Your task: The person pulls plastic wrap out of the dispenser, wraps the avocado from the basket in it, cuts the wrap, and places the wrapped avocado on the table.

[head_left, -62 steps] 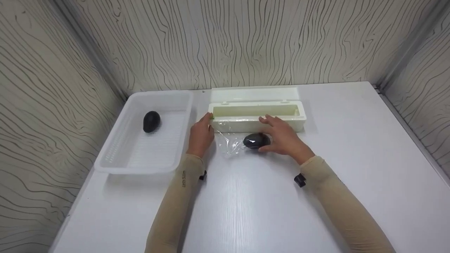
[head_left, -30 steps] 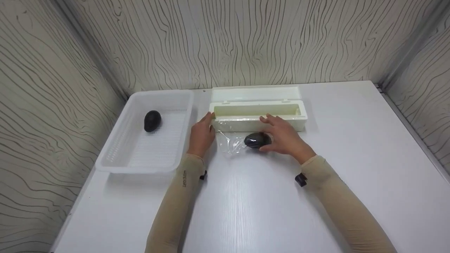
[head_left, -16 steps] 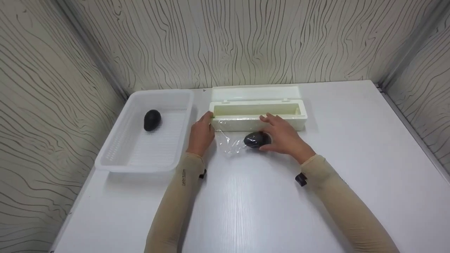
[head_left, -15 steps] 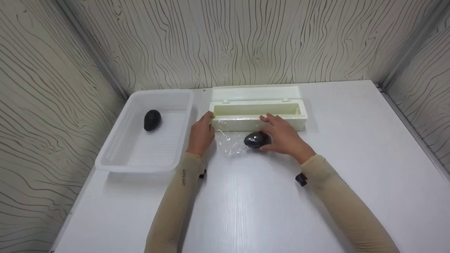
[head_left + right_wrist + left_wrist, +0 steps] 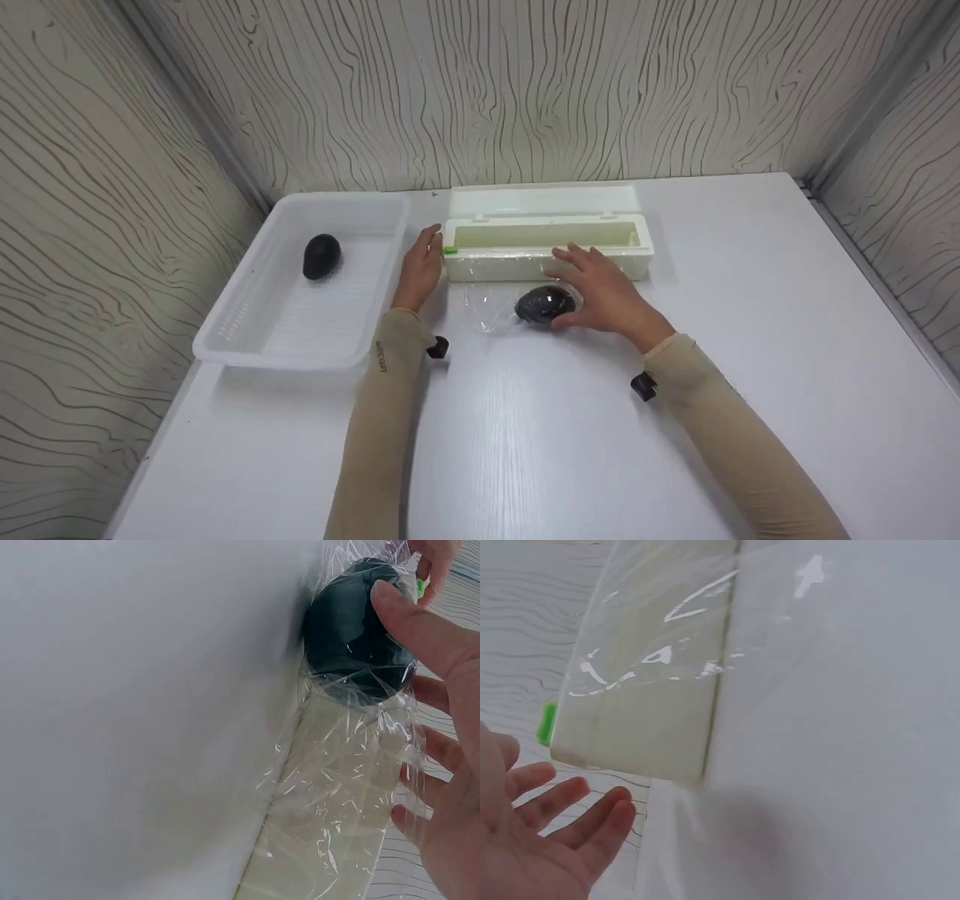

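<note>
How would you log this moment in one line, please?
left hand: holding nothing, beside white box | right hand: holding dark fruit under clear film | lid: folded back | second fruit: in white basket

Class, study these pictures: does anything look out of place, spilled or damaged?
Nothing looks spilled or damaged. Only the clear film looks untidy: it lies creased in front of the white box and wrinkled over the dark fruit held by the right hand, rather than smooth.

Tan sleeves point(image 5: 720, 420) | dark lettering point(image 5: 381, 357), left sleeve point(image 5: 375, 450) | black wrist pieces point(image 5: 643, 386)
</note>
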A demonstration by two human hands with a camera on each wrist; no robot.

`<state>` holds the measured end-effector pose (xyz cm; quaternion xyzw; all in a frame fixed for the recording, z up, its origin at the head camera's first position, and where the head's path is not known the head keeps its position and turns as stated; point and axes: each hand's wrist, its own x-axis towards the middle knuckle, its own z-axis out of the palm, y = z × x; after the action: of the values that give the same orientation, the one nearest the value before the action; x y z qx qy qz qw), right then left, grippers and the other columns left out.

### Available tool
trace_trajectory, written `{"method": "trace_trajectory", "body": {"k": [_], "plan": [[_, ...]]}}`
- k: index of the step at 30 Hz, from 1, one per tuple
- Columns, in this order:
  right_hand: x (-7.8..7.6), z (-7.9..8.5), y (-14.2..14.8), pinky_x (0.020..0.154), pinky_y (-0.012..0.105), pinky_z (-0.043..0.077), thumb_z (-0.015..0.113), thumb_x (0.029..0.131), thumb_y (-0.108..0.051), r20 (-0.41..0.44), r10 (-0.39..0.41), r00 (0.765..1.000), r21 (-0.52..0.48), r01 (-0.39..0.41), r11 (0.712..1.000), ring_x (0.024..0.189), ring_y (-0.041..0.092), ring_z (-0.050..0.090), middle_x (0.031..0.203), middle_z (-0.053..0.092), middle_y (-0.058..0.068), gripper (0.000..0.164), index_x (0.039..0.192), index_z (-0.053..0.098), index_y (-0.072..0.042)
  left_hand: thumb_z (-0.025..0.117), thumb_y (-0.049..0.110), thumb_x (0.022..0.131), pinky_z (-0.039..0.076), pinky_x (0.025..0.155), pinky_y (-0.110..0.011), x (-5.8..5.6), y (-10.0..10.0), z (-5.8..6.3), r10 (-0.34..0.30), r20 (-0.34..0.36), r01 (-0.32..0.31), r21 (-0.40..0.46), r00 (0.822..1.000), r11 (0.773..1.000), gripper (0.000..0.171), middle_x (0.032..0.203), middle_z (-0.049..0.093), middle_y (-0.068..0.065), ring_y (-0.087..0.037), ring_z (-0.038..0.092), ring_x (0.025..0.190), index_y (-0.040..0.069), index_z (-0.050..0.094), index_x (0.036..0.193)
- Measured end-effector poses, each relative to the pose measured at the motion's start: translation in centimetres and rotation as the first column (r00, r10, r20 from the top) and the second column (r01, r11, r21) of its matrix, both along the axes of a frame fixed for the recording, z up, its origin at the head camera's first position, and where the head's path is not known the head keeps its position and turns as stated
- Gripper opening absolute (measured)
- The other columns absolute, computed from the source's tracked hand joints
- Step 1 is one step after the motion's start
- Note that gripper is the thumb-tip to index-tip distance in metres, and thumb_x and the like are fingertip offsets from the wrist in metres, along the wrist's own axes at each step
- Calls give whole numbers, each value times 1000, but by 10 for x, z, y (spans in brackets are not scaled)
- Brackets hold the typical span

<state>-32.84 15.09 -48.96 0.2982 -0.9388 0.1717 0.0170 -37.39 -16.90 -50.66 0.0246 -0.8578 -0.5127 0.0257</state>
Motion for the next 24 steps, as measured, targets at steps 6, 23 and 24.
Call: {"method": "trace_trajectory", "body": {"k": [6,23,24], "plan": [[-2,0,2,128,58,16,92,73,-43,-13,14,1000,5,-14,1000,156,39,27,165,39,11,88,149,55,-15,30,46,113,48,113,-39,-11,-3,0,-21,137,-8,212,990,977,52,160,47,-4,-23,53,140,25,39,160],[-2,0,13,123,62,29,73,92,-49,-60,17,998,-8,-18,1000,150,38,39,157,51,9,63,144,61,-15,46,38,111,56,102,-37,-8,-4,-7,-35,138,5,210,990,978,43,145,55,-8,-24,63,124,18,55,149],[-2,0,13,122,62,29,73,93,-48,-56,18,998,-12,-19,1000,150,38,39,158,51,9,62,144,61,-15,46,37,111,57,101,-37,-7,-5,-7,-31,134,3,206,991,979,42,144,56,-8,-24,64,123,17,56,147]]}}
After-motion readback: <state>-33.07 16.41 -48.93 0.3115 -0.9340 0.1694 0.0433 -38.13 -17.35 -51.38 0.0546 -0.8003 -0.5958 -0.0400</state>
